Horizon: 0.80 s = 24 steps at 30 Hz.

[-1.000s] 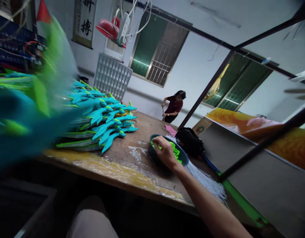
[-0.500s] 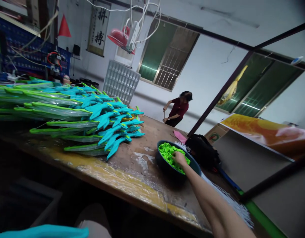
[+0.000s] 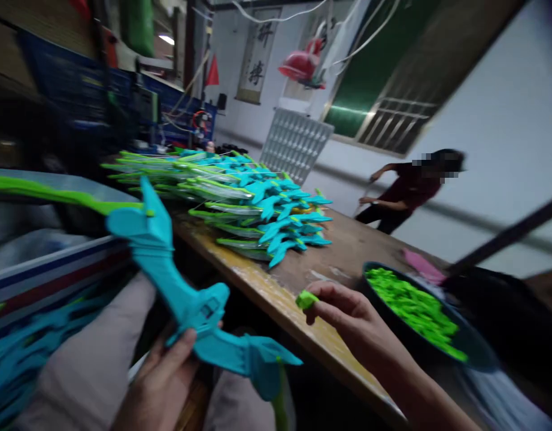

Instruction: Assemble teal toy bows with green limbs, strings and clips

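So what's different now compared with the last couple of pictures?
The right hand has left the bowl, moving left and holding a small green piece. The blue bow, mostly out of view just before, has risen into sight in the left hand. The view has swung left. The stacked bows and bowl stay on the table.

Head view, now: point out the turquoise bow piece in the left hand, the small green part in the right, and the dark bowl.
Turquoise bow piece [image 3: 191, 309]: head view, middle section.
Small green part [image 3: 305, 300]: head view, its middle.
Dark bowl [image 3: 478, 350]: head view, bare inner wall, right side.
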Tool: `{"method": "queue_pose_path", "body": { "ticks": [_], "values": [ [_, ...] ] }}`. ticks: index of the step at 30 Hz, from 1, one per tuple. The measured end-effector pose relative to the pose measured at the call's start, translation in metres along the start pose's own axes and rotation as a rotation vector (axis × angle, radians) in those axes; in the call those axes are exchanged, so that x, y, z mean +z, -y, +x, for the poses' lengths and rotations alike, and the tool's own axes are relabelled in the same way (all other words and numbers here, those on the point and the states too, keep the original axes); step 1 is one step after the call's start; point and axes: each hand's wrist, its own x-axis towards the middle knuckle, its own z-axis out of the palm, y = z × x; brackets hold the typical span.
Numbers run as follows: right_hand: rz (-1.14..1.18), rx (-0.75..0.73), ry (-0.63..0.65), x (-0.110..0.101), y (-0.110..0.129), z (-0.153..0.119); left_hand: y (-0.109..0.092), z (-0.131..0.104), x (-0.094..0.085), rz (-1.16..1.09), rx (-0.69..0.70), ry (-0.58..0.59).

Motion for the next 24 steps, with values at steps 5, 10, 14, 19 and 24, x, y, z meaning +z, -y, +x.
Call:
{"method": "queue_pose_path", "body": {
  "ticks": [5,10,14,19,24],
  "values": [
    [-0.059,-0.264,0.393,0.082,0.029,-0.005,-0.003,-0.032,-0.024,-0.067,-0.1,-0.013],
    [-0.3,-0.427,0.354,0.122,0.029,0.004,-0.01,-0.045,-0.027,-0.028,-0.05,-0.022],
    [-0.352,-0.494,0.343,0.132,0.023,0.01,-0.011,-0.048,-0.033,-0.013,-0.027,-0.018],
    [-0.4,-0.513,0.304,0.138,0.021,0.01,-0.013,-0.044,-0.035,0.023,0.004,-0.001],
    [-0.419,-0.538,0.228,0.145,0.02,0.005,-0.013,-0.038,-0.036,0.071,0.01,-0.017]
  ]
}}
